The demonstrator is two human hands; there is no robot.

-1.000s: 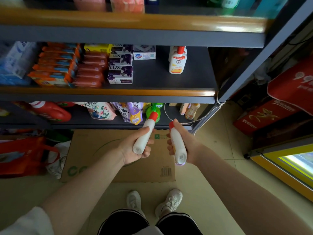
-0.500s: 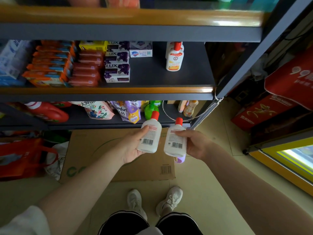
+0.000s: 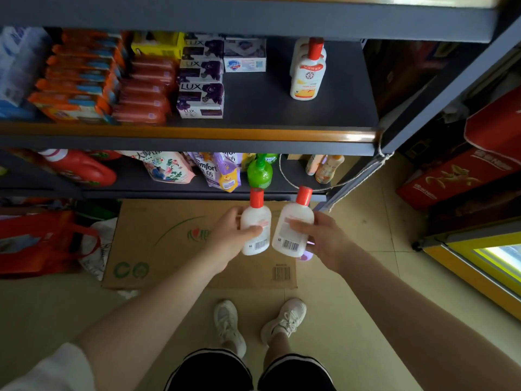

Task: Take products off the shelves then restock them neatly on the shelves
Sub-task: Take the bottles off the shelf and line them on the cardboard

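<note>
Standing before a shelf (image 3: 197, 134), a person's left hand (image 3: 231, 235) grips one white red-capped bottle (image 3: 255, 221), right hand (image 3: 324, 238) grips another (image 3: 293, 224), barcodes up, side by side.

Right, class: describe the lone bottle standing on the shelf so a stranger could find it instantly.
Start at the middle shelf with soap boxes stacked left. Go right across bare board to the bottle. It is white with a red cap and stands upright, apart from the boxes.

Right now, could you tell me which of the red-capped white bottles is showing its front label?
The bottle standing on the middle shelf; the two in the hands show barcoded backs.
</note>
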